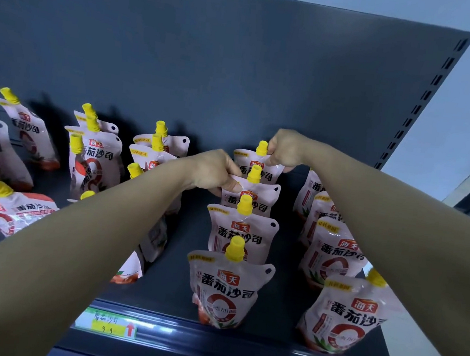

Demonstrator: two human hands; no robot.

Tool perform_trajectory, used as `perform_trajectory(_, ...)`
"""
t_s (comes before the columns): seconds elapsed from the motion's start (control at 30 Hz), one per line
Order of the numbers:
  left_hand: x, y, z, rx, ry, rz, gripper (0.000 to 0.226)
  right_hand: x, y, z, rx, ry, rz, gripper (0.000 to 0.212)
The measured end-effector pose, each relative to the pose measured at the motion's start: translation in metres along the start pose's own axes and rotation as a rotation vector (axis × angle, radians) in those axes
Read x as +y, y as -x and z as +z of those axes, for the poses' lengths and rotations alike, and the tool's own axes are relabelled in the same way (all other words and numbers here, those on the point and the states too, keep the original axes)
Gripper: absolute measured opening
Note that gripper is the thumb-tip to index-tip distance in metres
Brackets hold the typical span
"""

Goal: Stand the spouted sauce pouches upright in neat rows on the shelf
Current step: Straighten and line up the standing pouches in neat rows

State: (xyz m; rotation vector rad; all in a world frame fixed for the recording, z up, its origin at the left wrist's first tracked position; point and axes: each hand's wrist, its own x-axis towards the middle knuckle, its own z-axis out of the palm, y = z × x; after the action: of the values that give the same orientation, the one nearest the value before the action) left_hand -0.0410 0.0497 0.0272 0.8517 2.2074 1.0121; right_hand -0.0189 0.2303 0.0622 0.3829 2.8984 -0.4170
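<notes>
Obs. 1. Dark shelf (172, 294) with a flat back panel (184, 53); pink sauce pouches with yellow spouts stand on it in several front-to-back rows. A price tag (106, 323) sits on the front rail at about 6 o'clock.

Obs. 2. Centre row, four pouches deep, running from 6 o'clock toward 12. Front pouch (226, 289) upright, label forward; the one behind it (243, 235) likewise.

Obs. 3. Left hand (213, 172) pinches the top left edge of the third pouch (255, 198), thumb on the front face. Right hand (286, 151) is closed round the upper right corner of the rearmost pouch (256, 162), just beside its yellow cap. Both are grasping, not released.

Obs. 4. Right-hand row at 3 o'clock looks orderly, though the right forearm hides much of it. Rows at 9 to 10 o'clock are ragged: one pouch (13, 210) lies flat at 9, others lean or twist, such as the leaning one (29, 134) at 10.

Judgement. Step in hand: squaring the back two of the centre row, spacing and facing. Roughly half the shelf seems done. Next move probably calls for letting go gently so the soft pouches do not slump, then shifting left to lift the fallen one by its spout and set it on its base.
</notes>
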Motion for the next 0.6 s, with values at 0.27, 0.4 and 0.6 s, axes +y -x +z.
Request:
perform_trajectory(0.27, -0.0005, 0.0037, -0.0038, 0.016, 0.034, 0.012, 0.015, 0.0026, -0.0003, 0.0009, 0.030, -0.107, -0.022, 0.034)
perform_trajectory(0.4, -0.0006, 0.0059, -0.0057, 0.052, 0.044, 0.012, 0.017, -0.0008, 0.0045, -0.0041, 0.017, -0.173, -0.044, 0.035)
perform_trajectory(0.6, -0.0019, 0.0071, -0.0055, 0.059, 0.043, 0.030, 0.019, -0.0051, 0.0075, -0.0035, 0.027, -0.266, -0.046, 0.026)
